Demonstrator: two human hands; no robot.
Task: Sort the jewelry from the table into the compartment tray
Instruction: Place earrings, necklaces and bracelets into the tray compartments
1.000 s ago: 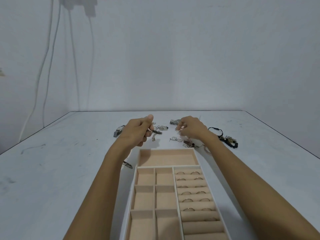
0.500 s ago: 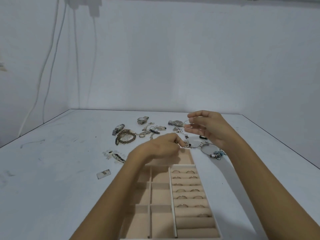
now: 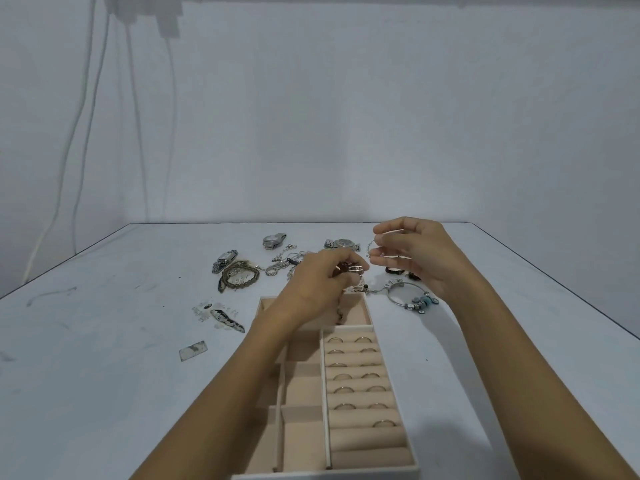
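A beige compartment tray lies on the white table in front of me; its right column of ring rolls holds several rings. My left hand hovers over the tray's far wide compartment and grips a bracelet whose chain hangs down into that compartment. My right hand is raised above the table to the right and pinches a thin silver chain between its fingertips. Loose jewelry lies beyond the tray: watches, a braided bracelet and a bangle with blue charms.
A dark patterned hair clip and a small flat tile lie left of the tray. Dark bead pieces sit under my right hand. The table's right edge runs diagonally; cables hang on the wall at left.
My left hand came back from the jewelry pile to above the tray's far compartment, carrying a bracelet. My right hand lifted off the table with a thin chain. The view tilted down a little.
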